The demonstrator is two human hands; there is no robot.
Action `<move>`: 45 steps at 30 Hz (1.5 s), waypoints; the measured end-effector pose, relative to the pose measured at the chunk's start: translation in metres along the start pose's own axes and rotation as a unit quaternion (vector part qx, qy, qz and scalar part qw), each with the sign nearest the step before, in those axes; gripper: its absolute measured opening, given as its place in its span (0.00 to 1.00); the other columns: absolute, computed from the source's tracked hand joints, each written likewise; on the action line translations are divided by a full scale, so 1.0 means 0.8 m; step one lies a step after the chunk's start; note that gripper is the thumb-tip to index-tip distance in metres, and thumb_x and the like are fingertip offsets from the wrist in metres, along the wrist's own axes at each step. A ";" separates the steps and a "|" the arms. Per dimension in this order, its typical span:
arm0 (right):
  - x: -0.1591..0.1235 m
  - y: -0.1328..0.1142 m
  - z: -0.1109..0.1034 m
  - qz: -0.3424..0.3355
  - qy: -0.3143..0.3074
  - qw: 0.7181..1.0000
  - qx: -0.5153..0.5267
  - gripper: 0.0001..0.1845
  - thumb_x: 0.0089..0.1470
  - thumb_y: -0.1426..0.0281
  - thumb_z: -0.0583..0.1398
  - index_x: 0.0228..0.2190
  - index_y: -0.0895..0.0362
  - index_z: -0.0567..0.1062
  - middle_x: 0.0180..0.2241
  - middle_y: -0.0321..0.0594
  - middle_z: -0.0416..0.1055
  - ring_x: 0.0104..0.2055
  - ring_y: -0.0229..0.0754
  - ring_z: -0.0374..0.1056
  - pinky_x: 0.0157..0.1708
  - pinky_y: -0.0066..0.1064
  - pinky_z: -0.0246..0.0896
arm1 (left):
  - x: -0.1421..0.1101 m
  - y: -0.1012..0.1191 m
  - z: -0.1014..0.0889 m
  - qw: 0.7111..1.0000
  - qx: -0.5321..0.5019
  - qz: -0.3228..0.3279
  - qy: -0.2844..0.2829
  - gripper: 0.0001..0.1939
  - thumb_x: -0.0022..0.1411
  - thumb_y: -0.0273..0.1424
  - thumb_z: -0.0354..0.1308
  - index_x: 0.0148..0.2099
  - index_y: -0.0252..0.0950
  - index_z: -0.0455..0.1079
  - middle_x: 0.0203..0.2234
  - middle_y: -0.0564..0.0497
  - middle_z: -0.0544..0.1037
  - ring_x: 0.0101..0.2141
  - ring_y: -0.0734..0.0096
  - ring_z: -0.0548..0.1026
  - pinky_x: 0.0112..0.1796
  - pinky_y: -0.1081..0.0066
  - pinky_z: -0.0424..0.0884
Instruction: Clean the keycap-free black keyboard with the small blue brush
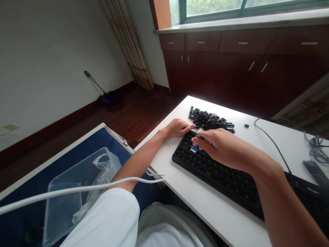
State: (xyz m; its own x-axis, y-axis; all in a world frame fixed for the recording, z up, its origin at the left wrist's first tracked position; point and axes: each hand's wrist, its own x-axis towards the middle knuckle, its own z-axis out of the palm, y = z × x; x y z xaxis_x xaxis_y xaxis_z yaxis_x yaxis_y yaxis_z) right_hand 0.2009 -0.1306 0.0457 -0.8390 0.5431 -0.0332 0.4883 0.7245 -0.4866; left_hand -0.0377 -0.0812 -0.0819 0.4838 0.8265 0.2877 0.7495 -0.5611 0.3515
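A black keyboard [226, 178] lies slantwise on the white table [180, 185]; its keycaps are off. My right hand [221, 145] hovers over the keyboard's far left end with its fingers pinched on a small blue keycap puller [195, 148] that touches the key bed. My left hand [177, 128] rests flat at the keyboard's far left corner, fingers stretched out toward a heap of loose black keycaps [210, 120] just behind the keyboard.
One stray keycap [246, 126] lies right of the heap. A black cable [272, 140] runs from the keyboard to a tangle of wires [317, 147] at the right. A white cable [77, 190] crosses a blue bag holding clear plastic [77, 185] at my left. Dark cabinets [231, 58] stand behind.
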 end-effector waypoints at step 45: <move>-0.001 -0.007 0.014 -0.047 -0.025 0.999 0.002 0.20 0.65 0.61 0.48 0.33 0.56 0.75 0.29 0.41 0.73 0.31 0.38 0.66 0.32 0.29 0.50 | 0.002 0.004 0.004 1.000 0.004 -0.004 0.014 0.27 0.69 0.40 0.46 0.18 0.33 0.54 0.13 0.55 0.61 0.19 0.79 0.58 0.25 0.70 0.52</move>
State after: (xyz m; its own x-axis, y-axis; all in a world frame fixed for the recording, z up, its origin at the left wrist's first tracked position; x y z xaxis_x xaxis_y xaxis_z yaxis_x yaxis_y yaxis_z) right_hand 0.1965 -0.1395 0.0388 -0.8921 0.4508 -0.0302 0.4056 0.7695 -0.4934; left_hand -0.0329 -0.0819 -0.0833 0.4655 0.8288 0.3105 0.7565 -0.5546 0.3465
